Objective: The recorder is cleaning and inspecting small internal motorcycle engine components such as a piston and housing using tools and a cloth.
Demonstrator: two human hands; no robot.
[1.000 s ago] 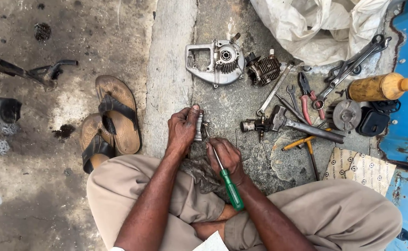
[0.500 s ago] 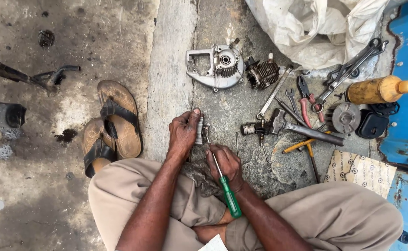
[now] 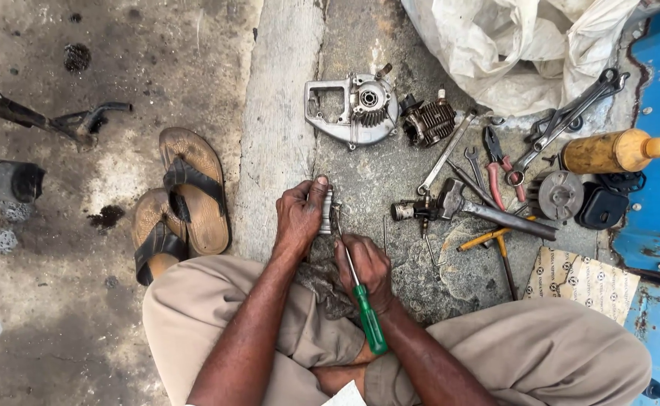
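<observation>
The left hand is closed around a small ribbed metal cylinder part, which it holds upright on the concrete floor just in front of the crossed legs. The right hand grips a screwdriver with a green plastic handle; its thin steel shaft reaches to the part. The part looks hard, stiff and rather heavy for its size, probably oily, so a firm grasp around its ribbed side seems best. A grey rag lies on the lap. Nearby rest an aluminium engine casing, a hammer and brown rubber sandals.
</observation>
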